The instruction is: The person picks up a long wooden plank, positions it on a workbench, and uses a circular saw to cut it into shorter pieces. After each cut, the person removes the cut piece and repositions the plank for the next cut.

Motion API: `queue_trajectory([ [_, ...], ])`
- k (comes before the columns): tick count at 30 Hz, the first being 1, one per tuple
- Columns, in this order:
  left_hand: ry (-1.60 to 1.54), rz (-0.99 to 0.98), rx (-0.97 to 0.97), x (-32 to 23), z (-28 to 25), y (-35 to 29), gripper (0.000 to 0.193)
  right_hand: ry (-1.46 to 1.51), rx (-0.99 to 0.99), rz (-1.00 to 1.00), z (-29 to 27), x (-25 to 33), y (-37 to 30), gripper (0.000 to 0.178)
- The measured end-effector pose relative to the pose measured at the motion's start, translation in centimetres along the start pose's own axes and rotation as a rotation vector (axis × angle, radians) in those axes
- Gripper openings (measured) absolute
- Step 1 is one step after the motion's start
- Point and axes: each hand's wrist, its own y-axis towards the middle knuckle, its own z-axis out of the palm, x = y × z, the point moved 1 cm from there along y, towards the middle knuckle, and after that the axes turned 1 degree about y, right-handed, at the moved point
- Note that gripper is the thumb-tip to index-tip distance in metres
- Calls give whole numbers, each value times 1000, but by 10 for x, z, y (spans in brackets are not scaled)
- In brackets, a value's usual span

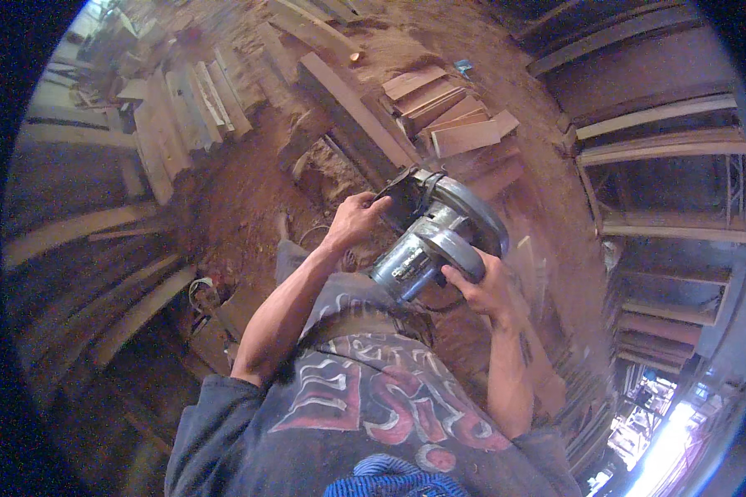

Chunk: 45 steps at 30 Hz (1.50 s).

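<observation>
In front of my waist is a circular saw [404,258], with a silvery motor body and a rounded blade guard on its far right side. My right hand [491,288] is closed around its looped rear handle, the thumb lying over the grip. My left hand [356,222] pinches the dark flat base plate [402,197] at the saw's left edge; its fingertips are partly hidden behind the plate. The saw is tilted, and its blade cannot be made out. Just beyond the saw lies a long thick wooden beam [358,108], pointing away to the far left.
Several short cut boards [466,137] lie stacked past the saw on the right. Upright planks [178,112] stand at the far left. Racks of long timber [663,153] line the right side, and more long boards [145,311] the left. Sawdust [232,186] covers the ground.
</observation>
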Motion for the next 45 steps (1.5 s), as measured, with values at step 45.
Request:
queue_trajectory([
  [45, -80, 47, -11, 12, 5, 10, 56, 35, -27, -76, 4, -11, 2, 31],
])
